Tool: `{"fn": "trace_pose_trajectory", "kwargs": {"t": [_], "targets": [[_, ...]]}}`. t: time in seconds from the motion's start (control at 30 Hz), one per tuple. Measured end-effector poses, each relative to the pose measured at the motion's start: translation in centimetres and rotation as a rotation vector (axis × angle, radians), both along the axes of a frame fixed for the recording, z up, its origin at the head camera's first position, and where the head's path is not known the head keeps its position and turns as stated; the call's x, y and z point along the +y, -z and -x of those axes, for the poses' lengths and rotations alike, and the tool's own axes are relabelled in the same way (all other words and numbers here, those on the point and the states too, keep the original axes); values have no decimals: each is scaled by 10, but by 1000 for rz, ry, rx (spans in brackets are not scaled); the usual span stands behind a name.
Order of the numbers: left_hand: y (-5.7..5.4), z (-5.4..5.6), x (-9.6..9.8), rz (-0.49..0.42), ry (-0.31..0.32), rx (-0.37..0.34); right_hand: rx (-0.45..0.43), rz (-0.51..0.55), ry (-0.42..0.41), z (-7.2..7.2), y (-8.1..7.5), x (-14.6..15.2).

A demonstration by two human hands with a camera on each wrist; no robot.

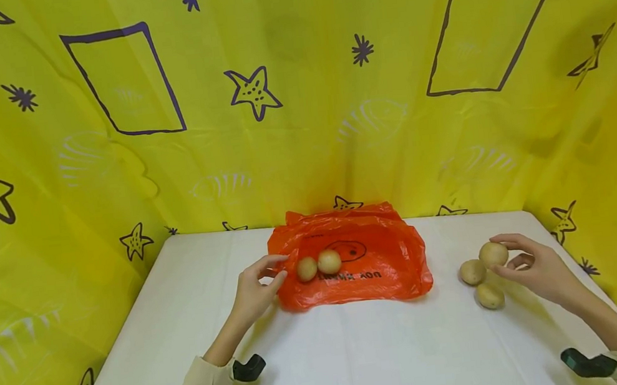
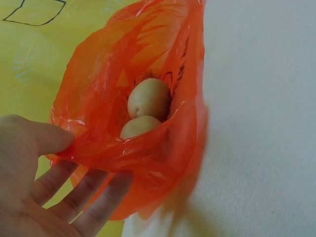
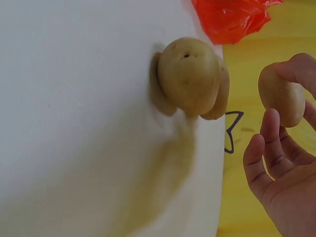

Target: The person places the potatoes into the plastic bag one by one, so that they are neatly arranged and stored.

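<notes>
The held potato [image 1: 492,254] was clamped between the thumb and fingertips of the right hand [image 1: 542,268], at the right of the desk [image 1: 382,354]. In the right wrist view it was seen apart from the left loose potato [image 1: 472,272] and the near loose potato [image 1: 490,296], which were set close together on the desk. The left edge of the red plastic bag [image 1: 396,249], at the far middle of the desk, was pinched by the left hand [image 1: 252,292], the film caught between thumb and fingers. Inside it, the left bagged potato [image 1: 306,269] and the right bagged potato [image 1: 329,261] were seated side by side.

Each potato was judged to be firm, fairly dense and not easily broken, though its smooth, rounded skin could be expected to roll if pinched off-centre; it was best taken across its widest part, from opposite sides. The bag was judged to be very light, limp, slick and easily torn; it was best held by a gathered fold of its edge.
</notes>
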State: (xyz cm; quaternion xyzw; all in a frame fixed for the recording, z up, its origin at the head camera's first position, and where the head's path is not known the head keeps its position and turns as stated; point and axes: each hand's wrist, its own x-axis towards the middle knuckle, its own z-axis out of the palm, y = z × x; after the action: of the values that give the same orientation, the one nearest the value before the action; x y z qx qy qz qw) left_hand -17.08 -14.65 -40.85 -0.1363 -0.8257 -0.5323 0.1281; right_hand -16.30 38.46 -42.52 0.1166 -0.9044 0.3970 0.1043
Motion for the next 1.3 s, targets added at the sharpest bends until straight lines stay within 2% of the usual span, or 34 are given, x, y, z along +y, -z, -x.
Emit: {"fn": "trace_pose_trajectory", "kwargs": {"t": [0.2, 0.43, 0.53, 0.8, 1.13, 1.3], "targets": [[2, 2, -1, 8, 3, -7, 19, 7, -35, -2, -4, -11], [31, 19, -7, 4, -7, -11, 42, 16, -77, -4, -8, -23], [37, 23, -10, -5, 2, -9, 49, 24, -92, -5, -12, -29], [39, 23, -14, -4, 32, 6, 39, 3, -106, -7, -17, -46], [38, 23, -13, 18, 24, -1, 97, 30, -151, -8, -22, -66], [38, 23, -14, 23, 21, -3, 99, 42, -174, -8, -24, -77]]}}
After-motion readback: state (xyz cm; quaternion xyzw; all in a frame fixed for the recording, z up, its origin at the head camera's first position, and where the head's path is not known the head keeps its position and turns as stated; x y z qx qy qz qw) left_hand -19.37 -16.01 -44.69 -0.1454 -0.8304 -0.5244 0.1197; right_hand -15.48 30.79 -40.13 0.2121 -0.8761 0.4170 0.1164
